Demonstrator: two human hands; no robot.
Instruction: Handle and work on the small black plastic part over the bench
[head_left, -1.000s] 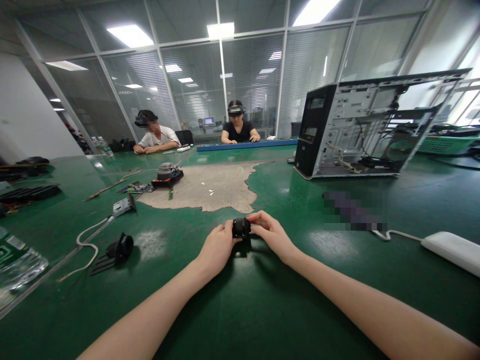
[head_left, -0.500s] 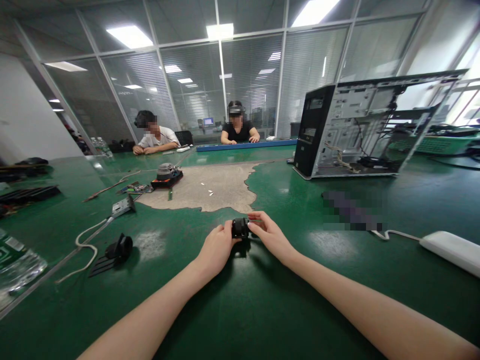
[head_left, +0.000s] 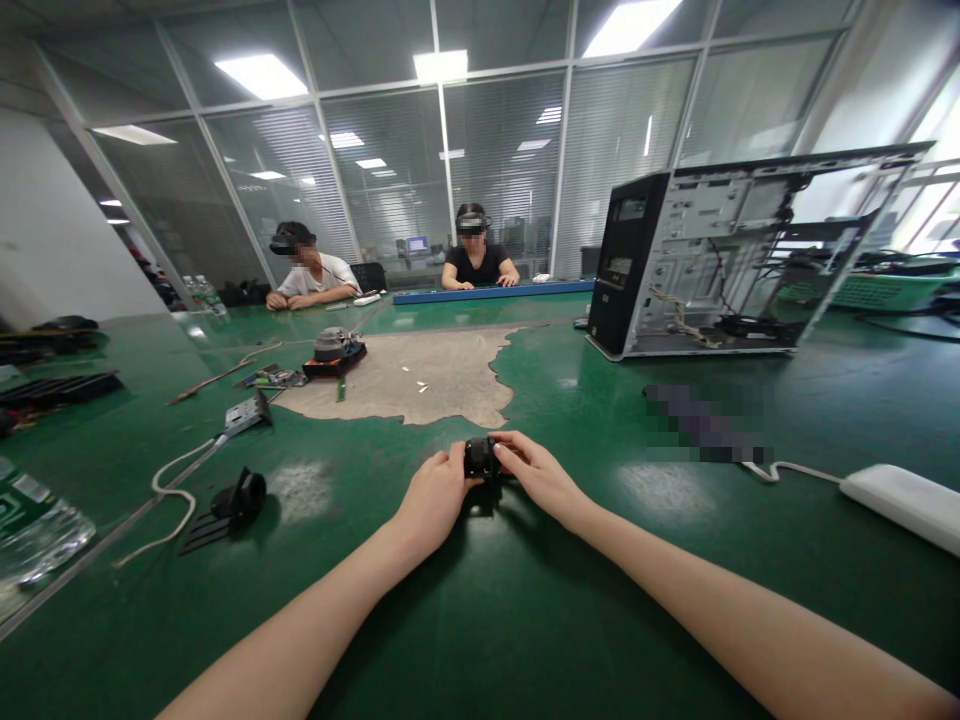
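Between my two hands, just above the green table point(head_left: 480, 620), is a small black cylindrical part point(head_left: 478, 458) with a ridged side; its exact kind is too small to make out. My left hand point(head_left: 437, 492) is closed around its left end, thumb and fingers pressed to it. On the other end, the fingers of my right hand point(head_left: 536, 473) are bent against the part. The far side of the piece is hidden. Left of my hands lies a black bracket with a round piece point(head_left: 240, 500).
An opened computer case point(head_left: 705, 260) stands at the right. A white power strip point(head_left: 904, 505) with a cable lies at the right edge. On the left are a water bottle point(head_left: 37, 525), a metal plate part point(head_left: 246, 412) and a heatsink fan point(head_left: 335, 350). Two people sit across the table.
My right fingers have lowered slightly and closed further over the right end of the black part. My left hand has barely moved.
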